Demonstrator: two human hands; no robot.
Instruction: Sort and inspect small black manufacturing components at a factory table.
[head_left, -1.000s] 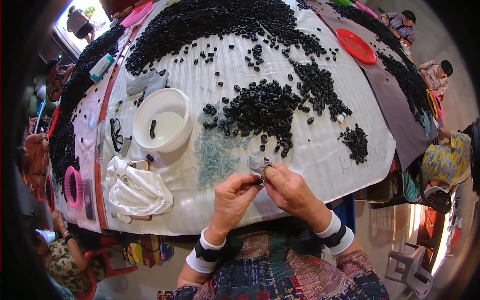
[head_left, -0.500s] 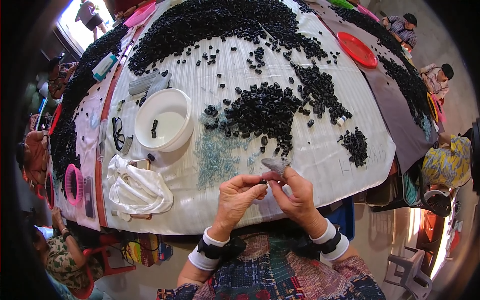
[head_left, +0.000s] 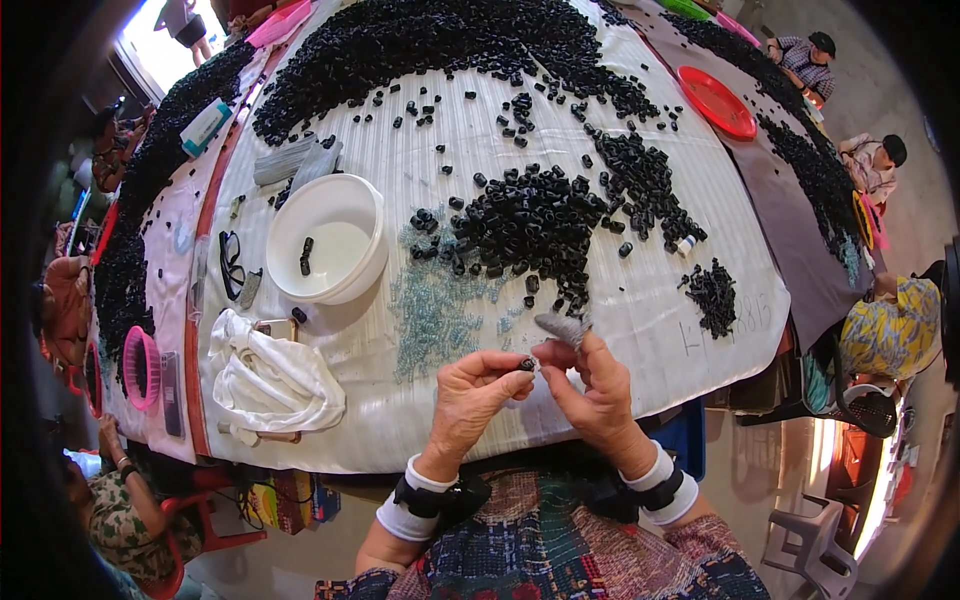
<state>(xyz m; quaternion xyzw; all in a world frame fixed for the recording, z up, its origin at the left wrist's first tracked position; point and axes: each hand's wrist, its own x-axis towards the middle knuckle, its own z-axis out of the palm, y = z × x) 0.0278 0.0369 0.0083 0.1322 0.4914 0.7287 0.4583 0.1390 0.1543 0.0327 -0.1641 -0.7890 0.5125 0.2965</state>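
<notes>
My left hand [head_left: 468, 398] pinches a small black plastic fitting [head_left: 526, 365] between thumb and fingertips, one end facing my other hand. Close beside it, my right hand [head_left: 592, 398] is closed in a pinch; whatever sits at its fingertips is too small to make out. A grey finger cover [head_left: 563, 327] is on one finger of that hand. Just beyond both hands lies a heap of black fittings [head_left: 530, 225]. Left of the heap, tiny clear bluish pieces [head_left: 435, 315] are scattered. A smaller pile of thin black parts [head_left: 712, 300] lies to the right.
A white tub [head_left: 372, 255] holding a few black pieces stands at left, near eyeglasses [head_left: 231, 265] and a white cloth [head_left: 265, 385]. A huge black heap [head_left: 430, 50] covers the table's far side. A red tray [head_left: 715, 103] is at far right. Other people sit around the neighbouring tables.
My right hand's fingers have shifted slightly at the fitting, and the fitting in my left hand now shows its end more. The view has moved a little.
</notes>
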